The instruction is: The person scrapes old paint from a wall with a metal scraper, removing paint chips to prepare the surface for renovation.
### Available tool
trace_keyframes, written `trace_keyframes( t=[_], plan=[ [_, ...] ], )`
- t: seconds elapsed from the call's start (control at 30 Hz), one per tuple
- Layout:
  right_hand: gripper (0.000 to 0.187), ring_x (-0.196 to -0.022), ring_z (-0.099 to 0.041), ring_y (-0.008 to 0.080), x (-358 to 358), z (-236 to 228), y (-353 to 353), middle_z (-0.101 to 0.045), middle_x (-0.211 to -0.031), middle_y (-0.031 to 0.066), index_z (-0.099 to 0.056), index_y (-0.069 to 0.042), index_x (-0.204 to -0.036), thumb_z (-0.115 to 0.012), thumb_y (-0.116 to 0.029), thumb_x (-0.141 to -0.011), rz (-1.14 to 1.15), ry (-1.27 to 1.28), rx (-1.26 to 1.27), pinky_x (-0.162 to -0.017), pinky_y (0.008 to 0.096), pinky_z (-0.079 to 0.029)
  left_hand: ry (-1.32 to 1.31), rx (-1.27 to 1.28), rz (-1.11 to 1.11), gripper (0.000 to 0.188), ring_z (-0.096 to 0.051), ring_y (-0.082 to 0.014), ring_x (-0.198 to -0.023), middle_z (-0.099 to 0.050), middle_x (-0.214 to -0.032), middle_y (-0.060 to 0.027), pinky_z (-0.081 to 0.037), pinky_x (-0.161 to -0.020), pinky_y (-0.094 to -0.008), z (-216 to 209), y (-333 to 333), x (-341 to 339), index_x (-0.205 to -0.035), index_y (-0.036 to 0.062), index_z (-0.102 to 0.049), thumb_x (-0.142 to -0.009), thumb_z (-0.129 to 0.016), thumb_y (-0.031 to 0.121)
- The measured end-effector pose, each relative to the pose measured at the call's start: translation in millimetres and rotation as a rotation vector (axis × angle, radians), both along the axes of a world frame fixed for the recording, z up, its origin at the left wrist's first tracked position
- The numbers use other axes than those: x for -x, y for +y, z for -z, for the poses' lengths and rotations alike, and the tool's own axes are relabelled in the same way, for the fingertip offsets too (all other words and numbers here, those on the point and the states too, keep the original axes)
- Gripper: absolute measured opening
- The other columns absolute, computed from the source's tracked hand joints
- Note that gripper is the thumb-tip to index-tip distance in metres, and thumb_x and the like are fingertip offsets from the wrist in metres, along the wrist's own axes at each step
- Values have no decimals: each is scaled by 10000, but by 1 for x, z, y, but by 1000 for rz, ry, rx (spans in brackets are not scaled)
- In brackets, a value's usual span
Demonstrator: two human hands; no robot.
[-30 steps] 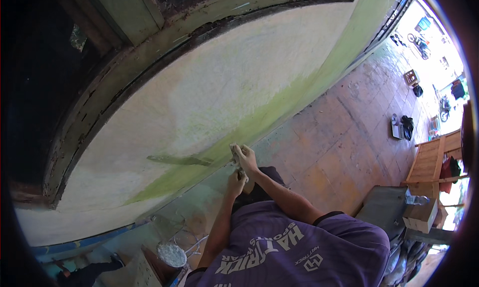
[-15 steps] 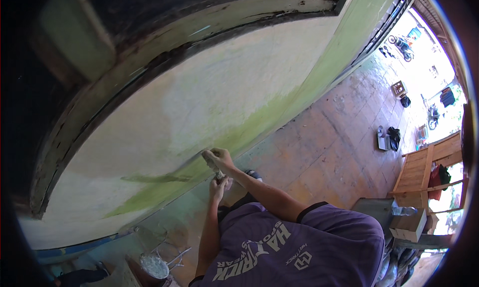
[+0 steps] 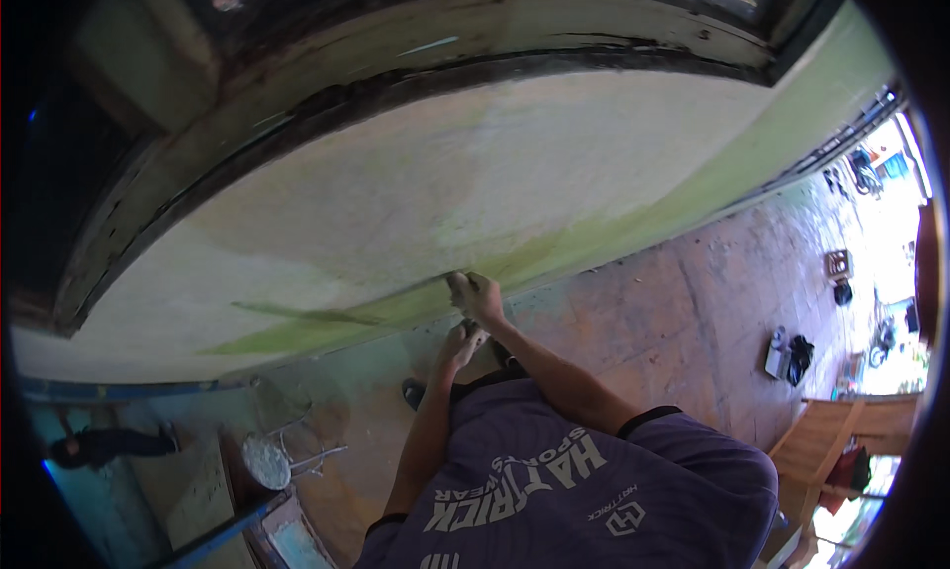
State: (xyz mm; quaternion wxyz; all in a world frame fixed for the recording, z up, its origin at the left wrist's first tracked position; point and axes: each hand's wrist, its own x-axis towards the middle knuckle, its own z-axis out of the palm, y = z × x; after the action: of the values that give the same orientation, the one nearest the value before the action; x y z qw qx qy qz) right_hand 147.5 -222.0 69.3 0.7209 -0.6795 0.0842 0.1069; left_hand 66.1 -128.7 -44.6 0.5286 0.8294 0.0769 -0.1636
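Note:
My right hand (image 3: 483, 300) is closed around a flat, grey-smeared piece (image 3: 456, 286), its edge at the wall; the exact kind is too small to tell. Just below it, my left hand (image 3: 461, 347) is closed on a pale, whitish lump or piece (image 3: 479, 337), partly hidden by the fingers. Before both hands stands the wall (image 3: 396, 203), coated off-white above, with a light green band (image 3: 307, 333) showing low down. A darker green streak (image 3: 307, 313) runs across the pale coat to the left of my hands.
Above the wall runs a worn wooden window frame (image 3: 465, 69). Reddish floor tiles (image 3: 673, 317) stretch right, with a black bag (image 3: 800, 359) and a crate (image 3: 839, 263). At lower left are a round whitish-topped container (image 3: 266, 461) and a person in dark clothes (image 3: 114, 443). Wooden furniture (image 3: 826, 435) stands right.
The head view has turned, showing more of the lower left. My right hand has moved right along the wall, and a small gap now shows between it and my left hand.

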Motion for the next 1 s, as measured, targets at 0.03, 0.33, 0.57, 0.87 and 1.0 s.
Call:
trace_keyframes(
  t=[0.03,0.33,0.57,0.87,1.0],
  plan=[
    [253,-543,-574,98,-1,9,-5,-620,-643,44,-633,-2,-833,-609,-233,-934,-14,4,-9,-459,260,-449,4,-9,-14,307,-535,-143,-621,-572,-663,-48,-429,-605,-328,-4,-3,0,-778,21,-557,-895,-550,305],
    [270,-547,-602,102,10,10,1,-629,-624,55,-626,40,-747,-622,-175,-909,105,-2,162,-486,261,-481,88,-52,194,472,-650,-368,-774,-662,-781,-197,-490,-730,-439,-38,9,12,-940,14,-640,-913,-509,467],
    [238,-574,-587,71,5,32,10,-630,-640,38,-651,45,-781,-670,-171,-879,98,-114,103,-515,257,-488,-81,-358,-5,534,-622,-420,-915,-658,-940,-243,-480,-784,-484,-54,20,17,-1002,23,-640,-911,-487,526],
    [244,-578,-594,80,6,16,13,-619,-622,36,-639,37,-767,-672,-180,-874,74,-49,62,-528,253,-479,-10,-365,16,549,-627,-416,-890,-667,-887,-210,-472,-787,-502,-49,26,11,-984,40,-637,-903,-479,560],
    [286,-540,-511,67,4,39,6,-571,-569,47,-619,46,-737,-691,-207,-849,44,-153,259,-503,279,-435,-47,-486,13,563,-629,-425,-866,-667,-870,-215,-478,-779,-498,-38,24,17,-971,37,-636,-903,-475,571]
  ],
)
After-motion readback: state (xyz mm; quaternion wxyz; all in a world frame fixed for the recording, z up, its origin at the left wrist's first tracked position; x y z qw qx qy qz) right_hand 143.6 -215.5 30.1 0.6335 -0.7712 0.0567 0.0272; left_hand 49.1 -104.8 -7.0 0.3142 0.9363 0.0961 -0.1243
